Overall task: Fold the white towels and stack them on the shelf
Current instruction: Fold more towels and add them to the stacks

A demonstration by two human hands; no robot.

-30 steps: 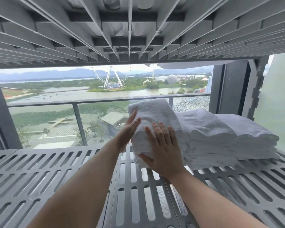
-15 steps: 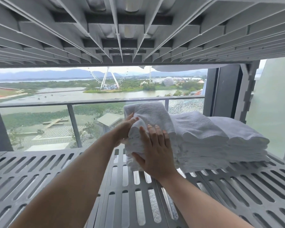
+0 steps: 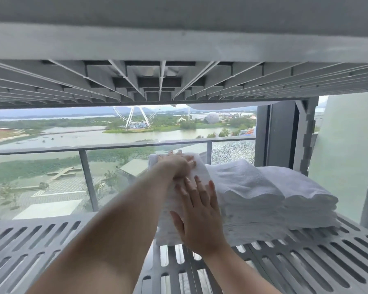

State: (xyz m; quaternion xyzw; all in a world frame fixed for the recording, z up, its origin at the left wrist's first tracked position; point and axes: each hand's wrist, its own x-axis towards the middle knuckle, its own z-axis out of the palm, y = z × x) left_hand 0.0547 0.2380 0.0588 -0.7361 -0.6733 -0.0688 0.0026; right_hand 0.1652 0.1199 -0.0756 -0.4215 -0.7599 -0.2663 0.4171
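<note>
Head view: left hand (image 3: 176, 166) and right hand (image 3: 197, 211) lie flat on a towel stack (image 3: 201, 174) on the shelf (image 3: 51, 240).
Fingers straight, one on top, one on the front; two more stacks (image 3: 242, 187) touch its right side, open room on its left, upper shelf (image 3: 157, 81) low overhead.

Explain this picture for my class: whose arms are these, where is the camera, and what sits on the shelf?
No machine here: a person wears a camera on the head, so you look along their own bare arms. The left hand lies on top of the leftmost stack of folded white towels; the right hand presses flat against its front. Neither grips anything. Two more white towel stacks sit to its right, all on a grey slotted plastic shelf.
</note>
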